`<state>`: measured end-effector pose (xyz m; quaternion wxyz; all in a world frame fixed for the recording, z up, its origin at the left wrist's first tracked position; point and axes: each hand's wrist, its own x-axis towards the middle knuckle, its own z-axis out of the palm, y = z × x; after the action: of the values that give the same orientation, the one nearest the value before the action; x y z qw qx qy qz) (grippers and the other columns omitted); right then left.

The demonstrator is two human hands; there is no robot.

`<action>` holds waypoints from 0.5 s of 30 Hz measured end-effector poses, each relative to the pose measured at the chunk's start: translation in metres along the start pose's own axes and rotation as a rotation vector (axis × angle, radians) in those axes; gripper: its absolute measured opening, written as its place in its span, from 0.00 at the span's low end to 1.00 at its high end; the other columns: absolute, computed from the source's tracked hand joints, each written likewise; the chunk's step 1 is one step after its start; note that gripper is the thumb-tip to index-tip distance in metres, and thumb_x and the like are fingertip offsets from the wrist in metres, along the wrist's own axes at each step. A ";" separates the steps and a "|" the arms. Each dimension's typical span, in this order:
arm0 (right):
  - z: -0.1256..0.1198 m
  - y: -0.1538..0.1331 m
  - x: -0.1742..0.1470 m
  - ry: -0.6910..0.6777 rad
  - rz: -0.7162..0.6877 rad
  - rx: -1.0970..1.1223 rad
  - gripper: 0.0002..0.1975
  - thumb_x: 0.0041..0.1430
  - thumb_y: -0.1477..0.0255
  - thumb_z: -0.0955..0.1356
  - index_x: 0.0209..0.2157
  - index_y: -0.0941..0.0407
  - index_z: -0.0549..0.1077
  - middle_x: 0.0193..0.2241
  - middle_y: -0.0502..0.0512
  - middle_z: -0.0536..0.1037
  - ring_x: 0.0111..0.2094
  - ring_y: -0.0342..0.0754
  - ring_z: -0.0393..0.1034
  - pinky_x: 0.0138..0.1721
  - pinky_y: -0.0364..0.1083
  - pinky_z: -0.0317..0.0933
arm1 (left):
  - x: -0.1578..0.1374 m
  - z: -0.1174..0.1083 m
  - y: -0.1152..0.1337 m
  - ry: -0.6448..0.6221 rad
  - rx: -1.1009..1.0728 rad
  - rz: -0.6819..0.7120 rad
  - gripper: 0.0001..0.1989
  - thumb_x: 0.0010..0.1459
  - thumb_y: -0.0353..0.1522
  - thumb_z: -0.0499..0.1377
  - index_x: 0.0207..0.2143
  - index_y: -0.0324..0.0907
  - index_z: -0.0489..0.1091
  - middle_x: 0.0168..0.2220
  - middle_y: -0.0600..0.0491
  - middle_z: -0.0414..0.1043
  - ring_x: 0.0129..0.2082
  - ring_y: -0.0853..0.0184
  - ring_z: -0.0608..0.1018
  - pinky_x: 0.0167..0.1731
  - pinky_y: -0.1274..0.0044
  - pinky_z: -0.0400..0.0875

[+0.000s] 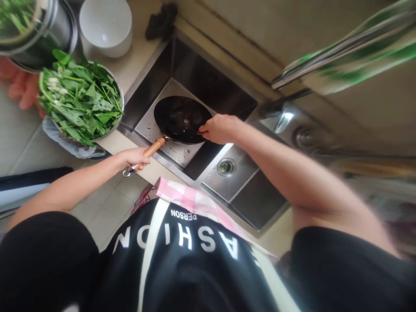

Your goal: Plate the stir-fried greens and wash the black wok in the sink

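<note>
A dark wok (177, 115) tilts over a stainless steel sink basin (149, 117). Small pale bits cling to its black inner surface. My left hand (138, 158) is closed round its wooden handle (154, 148), whose metal hanging ring sticks out past my fingers. At the opposite side of the wok, my right hand (219, 129) reaches over the rim. Its fingers are pinched together against the lower right of the inside. Whether something small is between those fingertips I cannot make out. Dark scraps lie on the basin floor around the wok.
Left of the sink stands a bowl of leafy greens (86, 102), with a white bowl (105, 26) and a metal pot (60, 32) behind. A dark cloth-like lump (161, 21) lies by the sink's back corner. A second basin with a drain (225, 167) is at right.
</note>
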<state>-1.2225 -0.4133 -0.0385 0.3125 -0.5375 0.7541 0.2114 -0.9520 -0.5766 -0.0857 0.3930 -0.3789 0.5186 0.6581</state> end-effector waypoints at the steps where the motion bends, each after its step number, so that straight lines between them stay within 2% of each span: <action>1: 0.009 -0.004 0.003 0.021 0.021 0.016 0.23 0.69 0.67 0.61 0.60 0.49 0.76 0.55 0.61 0.78 0.54 0.59 0.74 0.50 0.53 0.69 | 0.001 0.002 0.000 0.015 0.000 -0.004 0.31 0.55 0.26 0.64 0.58 0.41 0.55 0.15 0.65 0.60 0.12 0.72 0.67 0.16 0.84 0.63; 4: 0.036 -0.013 0.006 0.035 0.118 0.008 0.26 0.69 0.75 0.55 0.59 0.59 0.76 0.49 0.70 0.79 0.52 0.59 0.76 0.47 0.52 0.70 | 0.004 0.007 0.000 0.058 0.017 -0.011 0.31 0.56 0.26 0.64 0.58 0.41 0.56 0.14 0.66 0.59 0.12 0.72 0.67 0.16 0.84 0.63; 7: 0.042 -0.011 -0.011 -0.023 0.130 -0.030 0.25 0.67 0.80 0.55 0.54 0.66 0.78 0.45 0.75 0.80 0.51 0.62 0.77 0.46 0.53 0.70 | 0.005 0.008 0.001 0.058 0.034 0.004 0.31 0.56 0.26 0.64 0.60 0.39 0.56 0.14 0.66 0.59 0.12 0.71 0.66 0.16 0.83 0.64; 9: 0.032 -0.004 -0.026 -0.084 0.056 -0.039 0.24 0.67 0.77 0.57 0.54 0.63 0.79 0.47 0.73 0.80 0.51 0.62 0.77 0.47 0.54 0.70 | 0.005 0.008 0.001 0.044 0.039 0.024 0.32 0.56 0.26 0.65 0.60 0.39 0.56 0.14 0.66 0.59 0.12 0.71 0.67 0.16 0.82 0.64; 11: 0.020 -0.001 -0.033 -0.107 -0.012 -0.024 0.23 0.69 0.71 0.59 0.58 0.55 0.78 0.51 0.67 0.80 0.52 0.61 0.76 0.50 0.54 0.69 | 0.005 0.006 0.000 0.042 0.042 0.038 0.31 0.55 0.25 0.65 0.59 0.39 0.57 0.14 0.66 0.60 0.12 0.71 0.67 0.16 0.83 0.64; 13: 0.013 -0.003 -0.025 -0.064 -0.020 0.023 0.24 0.71 0.66 0.59 0.62 0.48 0.75 0.54 0.62 0.79 0.54 0.60 0.75 0.50 0.54 0.69 | 0.007 0.004 -0.003 0.048 0.031 0.042 0.29 0.55 0.26 0.65 0.56 0.40 0.58 0.14 0.66 0.60 0.12 0.72 0.67 0.15 0.83 0.63; 15: 0.014 -0.008 -0.009 -0.015 0.026 0.058 0.25 0.71 0.65 0.58 0.64 0.47 0.73 0.56 0.62 0.78 0.55 0.59 0.75 0.50 0.53 0.69 | 0.008 0.002 -0.005 0.043 0.013 0.041 0.27 0.54 0.27 0.66 0.53 0.41 0.58 0.15 0.65 0.61 0.12 0.72 0.67 0.15 0.83 0.63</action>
<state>-1.2093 -0.4009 -0.0422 0.3310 -0.5166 0.7646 0.1974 -0.9507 -0.5732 -0.0951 0.3708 -0.3794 0.5388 0.6544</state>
